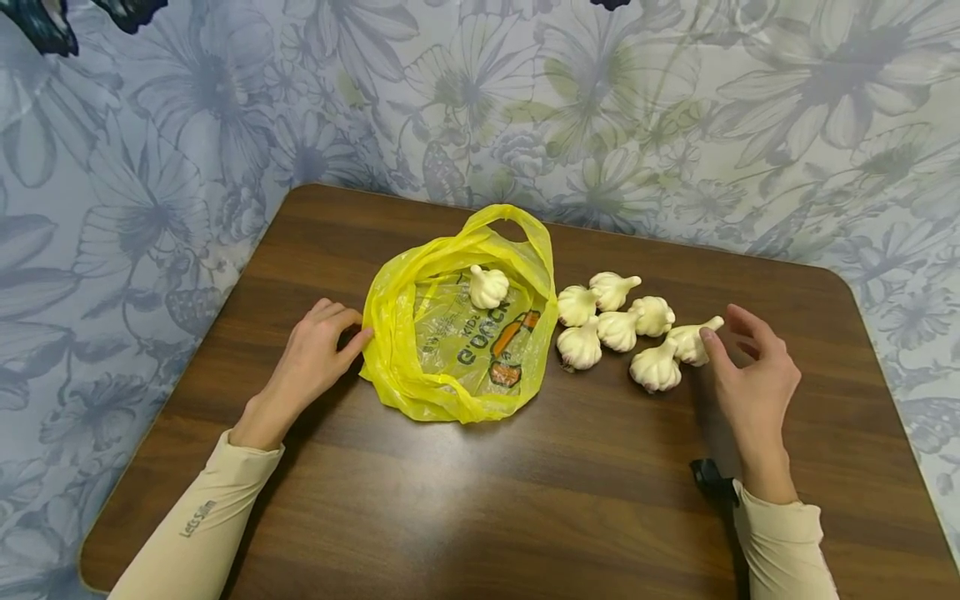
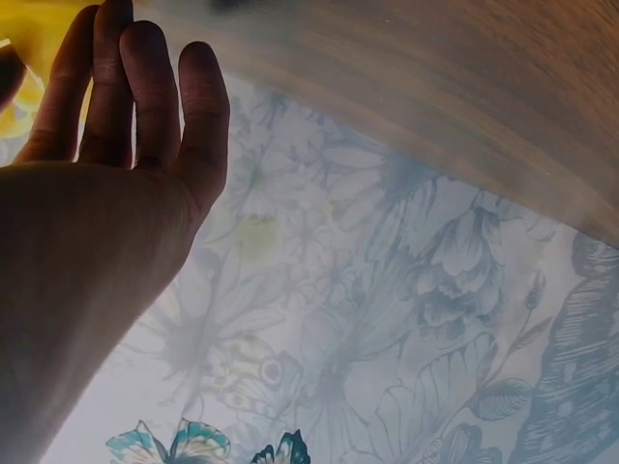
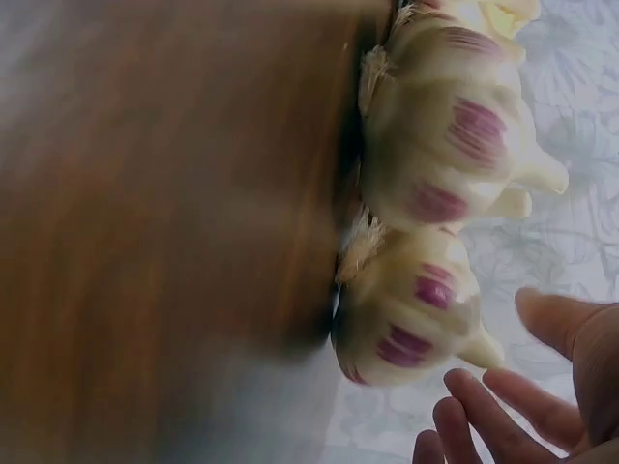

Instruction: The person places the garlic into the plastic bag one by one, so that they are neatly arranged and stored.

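A yellow plastic bag (image 1: 390,367) lies with its mouth spread wide, one garlic bulb (image 1: 489,288) inside on its printed bottom. At the bag's left rim my left hand (image 1: 318,342) pinches the edge between thumb and forefinger; in the left wrist view its other fingers are extended. My right hand (image 1: 757,379) is spread at the rightmost garlic bulb (image 1: 692,342), thumb and fingers on either side of its stem. The right wrist view shows a gap between that bulb (image 3: 411,309) and the fingers. Another bulb (image 1: 656,367) leans against it.
Several more garlic bulbs (image 1: 617,331) lie grouped just right of the bag. All of this is on a brown wooden table (image 1: 465,508) with rounded corners. Flower-patterned wallpaper (image 1: 480,100) rises behind it. A black strap (image 1: 711,482) is at the right wrist.
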Available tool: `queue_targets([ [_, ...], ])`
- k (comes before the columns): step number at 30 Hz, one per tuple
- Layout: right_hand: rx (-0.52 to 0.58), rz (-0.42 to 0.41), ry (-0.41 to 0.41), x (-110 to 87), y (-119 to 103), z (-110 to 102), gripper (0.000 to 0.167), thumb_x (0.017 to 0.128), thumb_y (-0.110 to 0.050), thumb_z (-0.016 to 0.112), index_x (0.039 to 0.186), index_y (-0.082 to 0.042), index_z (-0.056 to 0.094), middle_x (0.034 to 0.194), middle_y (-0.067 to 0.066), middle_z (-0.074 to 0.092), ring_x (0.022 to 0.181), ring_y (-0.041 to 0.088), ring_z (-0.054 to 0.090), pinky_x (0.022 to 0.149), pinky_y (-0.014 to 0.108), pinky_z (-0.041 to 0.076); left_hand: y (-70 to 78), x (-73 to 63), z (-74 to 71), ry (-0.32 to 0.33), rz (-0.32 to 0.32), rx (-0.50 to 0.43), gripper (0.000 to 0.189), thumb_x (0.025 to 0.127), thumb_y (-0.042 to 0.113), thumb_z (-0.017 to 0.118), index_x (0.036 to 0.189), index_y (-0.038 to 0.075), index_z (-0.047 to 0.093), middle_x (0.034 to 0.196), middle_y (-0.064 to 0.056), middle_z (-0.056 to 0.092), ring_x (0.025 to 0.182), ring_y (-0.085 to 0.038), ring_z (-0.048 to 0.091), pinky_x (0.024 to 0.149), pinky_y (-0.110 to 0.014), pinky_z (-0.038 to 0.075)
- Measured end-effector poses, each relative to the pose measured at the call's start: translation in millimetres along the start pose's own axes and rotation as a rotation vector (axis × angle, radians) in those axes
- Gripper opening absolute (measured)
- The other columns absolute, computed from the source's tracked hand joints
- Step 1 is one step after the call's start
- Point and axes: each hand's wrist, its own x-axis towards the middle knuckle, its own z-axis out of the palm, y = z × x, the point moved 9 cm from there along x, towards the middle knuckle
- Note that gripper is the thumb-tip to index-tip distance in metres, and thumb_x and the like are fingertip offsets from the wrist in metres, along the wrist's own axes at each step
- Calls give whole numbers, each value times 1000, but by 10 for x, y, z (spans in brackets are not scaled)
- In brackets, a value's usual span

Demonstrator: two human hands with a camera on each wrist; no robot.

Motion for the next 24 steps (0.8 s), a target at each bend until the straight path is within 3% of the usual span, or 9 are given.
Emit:
queue_targets([
  [8,92,49,52,74,116,27,23,93,-16,80,117,-12,81,99,-9,76,88,-6,67,83,11,52,-10,3,22,0,-1,1,14,93,11,81,94,-1,74,90,-14,71,87,-28,55,75,-42,49],
  [24,102,99,22,91,134,79,21,92,-19,81,110,-10,83,94,-18,75,85,-5,69,78,7,52,-5,-3,12,2,-1,2,15,94,12,80,94,-1,74,90,-14,71,87,-28,55,74,-42,48],
])
